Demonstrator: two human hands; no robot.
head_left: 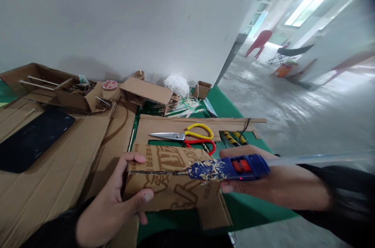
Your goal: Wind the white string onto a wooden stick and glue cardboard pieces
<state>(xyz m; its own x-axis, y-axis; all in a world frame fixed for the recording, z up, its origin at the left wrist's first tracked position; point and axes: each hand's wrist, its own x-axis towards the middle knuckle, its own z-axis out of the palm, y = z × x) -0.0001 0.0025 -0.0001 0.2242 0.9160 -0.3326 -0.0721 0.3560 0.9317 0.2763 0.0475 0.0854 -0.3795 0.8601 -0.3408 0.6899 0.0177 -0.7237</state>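
Note:
My left hand grips the left end of a printed cardboard box, thumb on the near face and fingers over the far side. A dark line of glue runs along the seam at the box's top edge. In my right hand is a blue hot glue gun with a red switch, its front crusted with dried glue. The nozzle points left and meets the seam near its middle. Just beyond the box lie scissors with one yellow and one red handle, blades to the left.
Cardboard sheets and a black tablet-like slab cover the left side. Farther back are cardboard trays, white string, thin sticks and a small open box. The green table ends at right.

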